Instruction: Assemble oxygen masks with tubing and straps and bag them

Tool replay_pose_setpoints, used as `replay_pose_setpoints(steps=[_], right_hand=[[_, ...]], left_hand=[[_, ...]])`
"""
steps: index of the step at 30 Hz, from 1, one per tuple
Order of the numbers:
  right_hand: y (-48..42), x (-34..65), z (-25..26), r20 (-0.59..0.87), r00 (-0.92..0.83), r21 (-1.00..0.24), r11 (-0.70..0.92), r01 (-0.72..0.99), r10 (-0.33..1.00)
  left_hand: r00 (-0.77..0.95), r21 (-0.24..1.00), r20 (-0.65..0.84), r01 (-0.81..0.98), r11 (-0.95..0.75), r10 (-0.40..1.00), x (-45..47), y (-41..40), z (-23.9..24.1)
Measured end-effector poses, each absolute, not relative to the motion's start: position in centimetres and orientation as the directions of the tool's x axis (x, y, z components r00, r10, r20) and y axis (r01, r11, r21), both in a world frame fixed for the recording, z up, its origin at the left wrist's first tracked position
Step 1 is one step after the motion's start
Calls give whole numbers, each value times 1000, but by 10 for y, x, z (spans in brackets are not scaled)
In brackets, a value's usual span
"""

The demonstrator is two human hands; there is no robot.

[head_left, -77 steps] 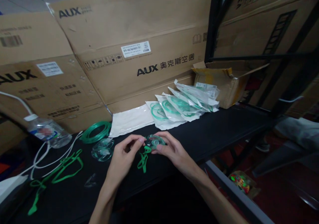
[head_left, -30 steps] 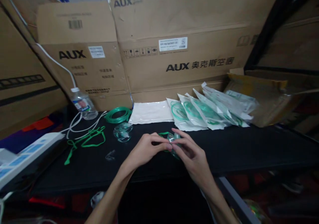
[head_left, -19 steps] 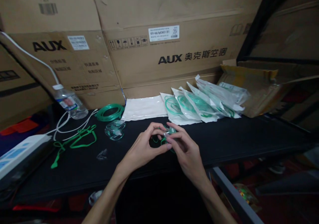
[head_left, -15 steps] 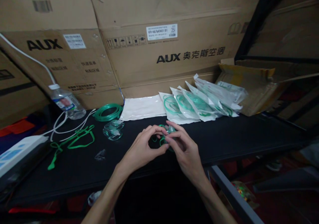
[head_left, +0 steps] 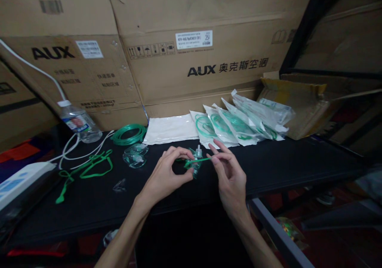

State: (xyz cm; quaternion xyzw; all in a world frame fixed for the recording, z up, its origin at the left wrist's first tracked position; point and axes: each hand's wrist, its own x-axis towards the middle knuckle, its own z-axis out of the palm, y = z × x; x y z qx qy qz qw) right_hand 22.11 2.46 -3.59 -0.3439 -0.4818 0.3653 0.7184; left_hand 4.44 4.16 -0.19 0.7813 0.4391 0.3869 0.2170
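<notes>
A small clear-green oxygen mask (head_left: 197, 167) with a clear connector pointing up is between my hands, above the black tabletop. My left hand (head_left: 171, 168) curls its thumb and forefinger about the mask's left side, where part of a green elastic strap (head_left: 201, 160) is bunched. That strap runs taut across the mask to my right hand (head_left: 229, 170), which pinches its end between thumb and forefinger, other fingers raised. Left of my hands lie another clear mask (head_left: 135, 156), a coil of green tubing (head_left: 129, 134) and a loose green strap (head_left: 97, 170).
Behind stand a flat white packet stack (head_left: 170, 129) and several sealed pouches of green tubing (head_left: 229, 127). An open cardboard box (head_left: 304, 109) is at right. A plastic bottle (head_left: 80, 123), white cables and a power strip (head_left: 25, 182) sit at left; large cartons (head_left: 193, 13) form the back.
My right hand has moved right, away from the left, drawing the green strap out straight. The mask and its connector now show more clearly between my hands.
</notes>
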Motion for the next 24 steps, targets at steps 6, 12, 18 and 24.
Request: replay_pose_setpoints(steps=[6, 12, 18, 24], right_hand=[[28, 223, -36, 386, 286, -852, 458, -254, 877], [26, 226, -32, 450, 113, -868, 463, -176, 886], [20, 228, -32, 498, -160, -867, 485, -117, 852], [26, 225, -36, 478, -158, -873, 487, 16, 864]], left_hand=[[310, 754, 379, 443, -485, 872, 39, 45, 0], [319, 945, 201, 186, -269, 926, 34, 46, 7], [253, 988, 107, 84, -132, 961, 32, 46, 11], [304, 996, 66, 30, -79, 950, 33, 46, 9]])
